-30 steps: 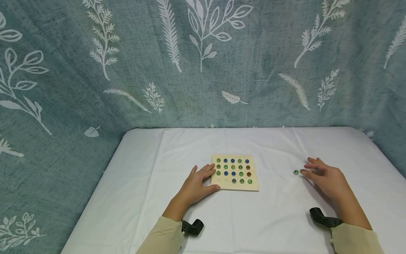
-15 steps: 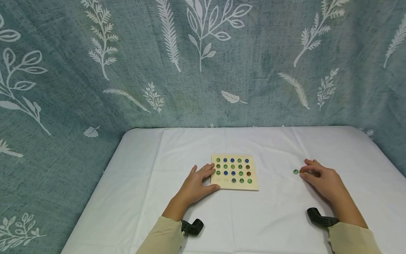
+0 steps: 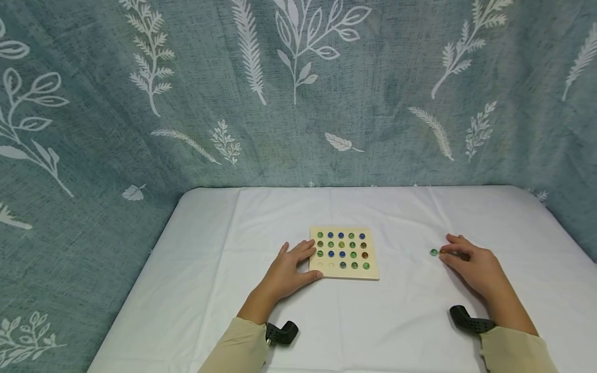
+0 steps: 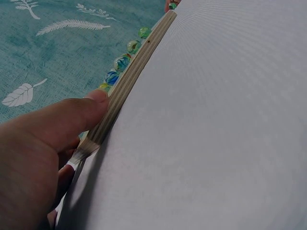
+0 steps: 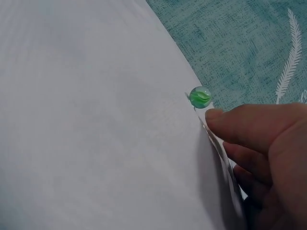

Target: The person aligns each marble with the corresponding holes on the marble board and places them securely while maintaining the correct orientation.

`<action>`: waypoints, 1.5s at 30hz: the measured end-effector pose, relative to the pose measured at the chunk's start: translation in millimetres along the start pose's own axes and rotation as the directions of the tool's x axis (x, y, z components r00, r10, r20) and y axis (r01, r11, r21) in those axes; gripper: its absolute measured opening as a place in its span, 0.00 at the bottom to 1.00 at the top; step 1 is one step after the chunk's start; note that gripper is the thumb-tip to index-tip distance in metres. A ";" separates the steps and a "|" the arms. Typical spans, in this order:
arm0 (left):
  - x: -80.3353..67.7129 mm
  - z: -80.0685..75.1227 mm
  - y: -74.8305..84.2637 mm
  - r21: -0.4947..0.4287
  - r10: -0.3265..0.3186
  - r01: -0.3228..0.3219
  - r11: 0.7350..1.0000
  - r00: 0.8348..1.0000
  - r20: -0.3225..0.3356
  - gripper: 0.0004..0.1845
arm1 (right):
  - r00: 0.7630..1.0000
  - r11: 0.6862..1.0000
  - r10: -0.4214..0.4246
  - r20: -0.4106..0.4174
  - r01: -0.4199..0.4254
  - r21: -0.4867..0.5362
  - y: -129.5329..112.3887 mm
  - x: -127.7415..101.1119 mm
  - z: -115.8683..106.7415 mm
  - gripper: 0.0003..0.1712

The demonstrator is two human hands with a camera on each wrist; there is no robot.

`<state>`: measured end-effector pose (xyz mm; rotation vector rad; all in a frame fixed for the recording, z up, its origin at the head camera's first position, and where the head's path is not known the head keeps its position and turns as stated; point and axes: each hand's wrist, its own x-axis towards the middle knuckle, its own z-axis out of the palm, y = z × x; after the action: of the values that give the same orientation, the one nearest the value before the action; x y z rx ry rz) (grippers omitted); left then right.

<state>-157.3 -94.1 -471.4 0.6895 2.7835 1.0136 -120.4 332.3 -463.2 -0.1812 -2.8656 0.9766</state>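
Observation:
A square wooden marble board [image 3: 344, 280] lies on the white cloth, bearing rows of green, blue and brown glass marbles. Two hollows in its near row, at the left, hold no marble. My left hand [image 3: 286, 272] holds the board's near left corner, thumb along the near edge and fingers at the left edge. Well to the right, my right hand [image 3: 477, 267] pinches an amber marble [image 3: 442, 252] between thumb and fingers, mostly hidden by them. A green marble [image 3: 434, 252] lies just left of those fingertips; in the right wrist view this green marble [image 5: 200, 97] shows beyond the thumb.
The white cloth [image 3: 396, 321] covers the table, with light creases. A teal curtain [image 3: 289, 124] with white leaf prints rises behind it and at the sides. Each wrist carries a black camera, one on the left [image 3: 283, 333] and one on the right [image 3: 471, 320].
My right hand has moved slightly left, and its thumb and fingers have closed around the amber marble. The left hand and the board have stayed in place.

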 end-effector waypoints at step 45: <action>1.9 0.0 -3.1 0.000 0.007 -0.007 1.000 1.000 0.004 0.37 | 0.850 0.874 -0.485 0.205 0.481 0.072 -165.0 -14.2 89.4 0.08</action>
<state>-160.3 -95.4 -473.4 0.7007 2.7793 1.0126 -131.8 146.9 -433.3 0.6629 -2.8517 0.9568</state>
